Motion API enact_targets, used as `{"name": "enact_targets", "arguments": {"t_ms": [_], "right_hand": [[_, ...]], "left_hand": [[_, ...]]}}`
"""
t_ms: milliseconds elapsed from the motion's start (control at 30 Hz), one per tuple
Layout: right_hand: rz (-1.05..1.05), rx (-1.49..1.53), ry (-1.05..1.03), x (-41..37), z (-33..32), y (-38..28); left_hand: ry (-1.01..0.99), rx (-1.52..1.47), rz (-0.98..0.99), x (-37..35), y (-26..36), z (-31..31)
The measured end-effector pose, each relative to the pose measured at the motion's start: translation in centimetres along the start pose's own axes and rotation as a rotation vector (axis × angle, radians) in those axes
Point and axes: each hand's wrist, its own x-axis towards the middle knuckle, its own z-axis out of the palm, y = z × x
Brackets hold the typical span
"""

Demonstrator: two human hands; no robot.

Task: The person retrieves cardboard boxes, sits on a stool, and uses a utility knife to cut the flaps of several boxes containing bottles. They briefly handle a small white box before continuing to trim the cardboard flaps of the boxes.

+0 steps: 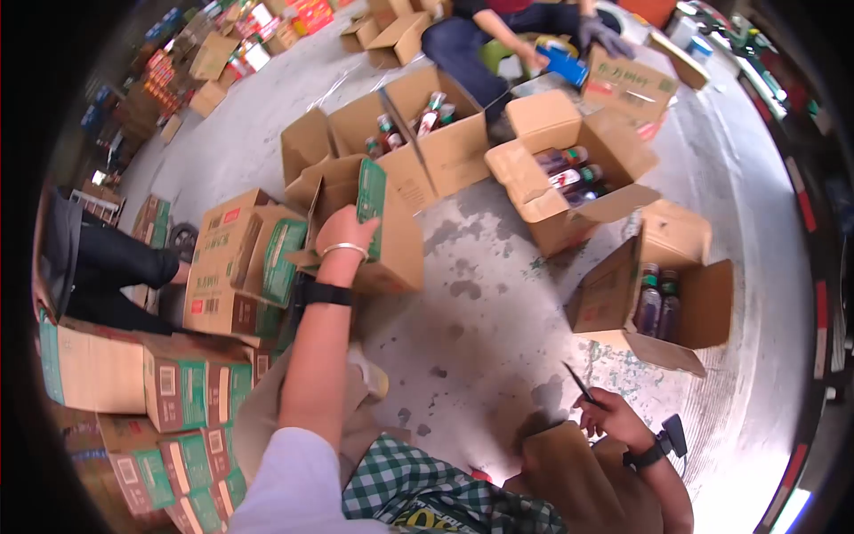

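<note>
My left hand point(342, 233) grips the green-printed flap point(371, 206) of an open brown cardboard box point(400, 258) on the floor point(498, 311) (flaps splayed); my right hand point(614, 420) clenches a dark knife point(580, 384).

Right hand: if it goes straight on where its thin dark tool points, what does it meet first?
The tool in the right hand points over bare floor; first probably the open carton at the left hand, but depth is unclear.
</note>
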Motion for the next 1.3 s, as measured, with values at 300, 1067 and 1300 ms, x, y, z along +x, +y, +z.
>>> {"name": "enact_targets", "arguments": {"t_ms": [300, 1067, 1300], "right_hand": [[-0.155, -0.127, 0.039, -4.0, 0.6, -4.2], [-0.502, -0.67, 0.172, -5.1, 5.3, -0.7], [-0.766, -0.9, 0.235, -6.9, 3.3, 0.4]], "left_hand": [[-0.122, -0.104, 0.696, -12.3, 0.0, -0.8], [-0.253, 0.055, 1.456, -22.3, 3.0, 1.6], [-0.128, -0.064, 1.222, -23.4, 4.3, 5.3]]}}
